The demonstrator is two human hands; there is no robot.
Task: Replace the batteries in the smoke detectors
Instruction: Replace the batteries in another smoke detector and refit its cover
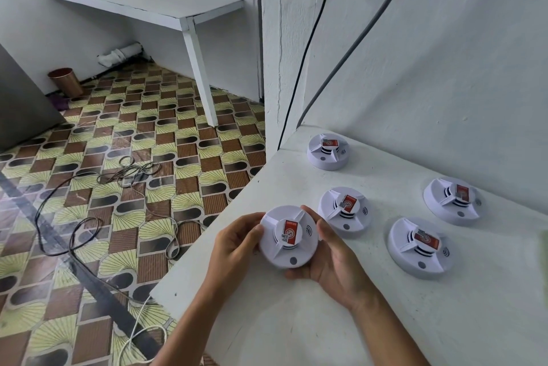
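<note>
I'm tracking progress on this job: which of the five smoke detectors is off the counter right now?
The detector at the near-left counter edge, gripped between the left hand and right hand. The other four rest on the white counter, untouched.

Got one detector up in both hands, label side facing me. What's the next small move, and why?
Probably turn the held smoke detector over. The left hand and right hand grip its rim with the red-labelled face up, and no battery door shows on this side, so it is likely underneath. The four other detectors lie untouched on the white counter.
</note>
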